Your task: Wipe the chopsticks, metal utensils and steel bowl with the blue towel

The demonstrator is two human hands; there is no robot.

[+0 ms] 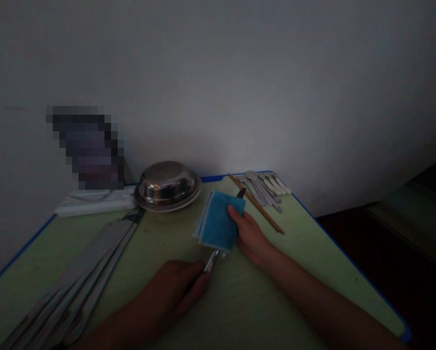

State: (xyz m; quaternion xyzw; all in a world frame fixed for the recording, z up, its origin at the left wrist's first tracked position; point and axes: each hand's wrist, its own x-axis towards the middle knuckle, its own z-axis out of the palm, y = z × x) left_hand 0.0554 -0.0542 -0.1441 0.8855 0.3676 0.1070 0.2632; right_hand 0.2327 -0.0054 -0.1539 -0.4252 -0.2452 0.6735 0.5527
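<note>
My left hand (174, 289) is closed round the handle end of a metal utensil (211, 261) that runs up and to the right. A folded blue cloth (218, 221) is wrapped round the utensil's upper part, and my right hand (250, 233) grips that cloth with the thumb on top. A dark tip of the utensil pokes out above the cloth. Both hands are over the middle of a pale green table (305, 243) with a blue edge.
An upturned steel bowl (168, 183) sits at the back. Several spoons (267, 187) and a pair of wooden chopsticks (256, 204) lie at the back right. Long flat metal pieces (82, 272) lie on the left, a white cloth (94, 201) behind them. A wall stands close behind.
</note>
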